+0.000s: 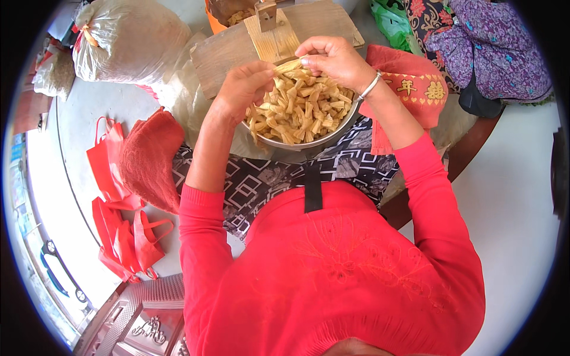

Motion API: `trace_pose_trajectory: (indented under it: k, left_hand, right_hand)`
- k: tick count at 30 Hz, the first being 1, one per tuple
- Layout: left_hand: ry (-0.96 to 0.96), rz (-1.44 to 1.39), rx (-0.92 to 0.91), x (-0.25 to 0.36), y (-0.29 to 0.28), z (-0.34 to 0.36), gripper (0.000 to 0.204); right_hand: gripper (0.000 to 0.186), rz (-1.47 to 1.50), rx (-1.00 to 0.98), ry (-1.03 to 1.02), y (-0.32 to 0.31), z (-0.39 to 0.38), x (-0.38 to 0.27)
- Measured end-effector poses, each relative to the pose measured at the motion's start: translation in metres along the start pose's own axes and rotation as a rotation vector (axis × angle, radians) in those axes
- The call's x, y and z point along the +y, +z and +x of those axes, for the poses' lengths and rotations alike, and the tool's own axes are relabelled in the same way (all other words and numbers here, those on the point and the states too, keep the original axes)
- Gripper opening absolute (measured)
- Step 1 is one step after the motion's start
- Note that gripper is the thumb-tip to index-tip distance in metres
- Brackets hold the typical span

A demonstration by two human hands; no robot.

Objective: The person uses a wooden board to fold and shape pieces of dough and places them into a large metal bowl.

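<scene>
A pale yellow, pliable strip (288,66) is stretched between my two hands, just above the far side of a round metal bowl (297,145). My left hand (246,86) pinches the strip's left end between thumb and fingers. With a bracelet at the wrist, my right hand (339,62) grips the other end between thumb and forefinger. Short knotted strips (306,113) of the same yellowish-tan stuff heap up in the bowl, which rests at my lap. Whether the held strip has a knot in it is too small to tell.
Beyond the bowl lies a wooden board (219,56) with an upright wooden block (266,16). Red towels (151,157) drape both knees. A bulging plastic sack (130,44) stands far left, red bags (119,237) near left. Purple floral cloth (499,47) sits far right.
</scene>
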State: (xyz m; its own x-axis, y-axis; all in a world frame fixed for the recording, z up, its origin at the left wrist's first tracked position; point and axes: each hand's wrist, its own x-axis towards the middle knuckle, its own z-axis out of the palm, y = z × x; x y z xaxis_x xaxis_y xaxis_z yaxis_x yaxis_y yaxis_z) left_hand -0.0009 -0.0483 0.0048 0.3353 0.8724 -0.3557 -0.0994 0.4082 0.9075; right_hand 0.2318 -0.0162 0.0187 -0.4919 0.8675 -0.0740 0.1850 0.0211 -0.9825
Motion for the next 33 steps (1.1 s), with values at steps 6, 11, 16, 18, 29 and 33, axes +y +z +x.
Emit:
trace_pose_trajectory:
  k: [6,11,16,18,29,33]
  left_hand:
    - [0.062,0.049,0.094,0.012,-0.018,0.034,0.010]
    - [0.051,0.026,0.108,0.014,-0.023,0.050,0.010]
    - [0.034,0.092,0.180,0.008,-0.024,0.064,0.011]
    - [0.105,0.272,0.264,0.002,-0.025,0.074,0.011]
    - [0.076,0.164,0.302,-0.014,-0.007,0.014,0.007]
    - [-0.017,-0.167,0.121,-0.025,0.035,-0.009,0.012]
  right_hand:
    - [0.015,-0.147,0.174,-0.162,-0.002,0.028,0.013]
    - [0.013,-0.253,0.246,-0.138,-0.003,0.039,0.016]
    - [0.014,-0.280,0.276,-0.183,-0.002,0.050,0.034]
    - [0.015,-0.414,0.264,-0.132,0.001,0.052,0.032]
    - [0.016,-0.554,0.296,-0.369,0.009,0.000,0.005]
    - [0.021,-0.647,0.425,-0.565,0.050,-0.014,0.000]
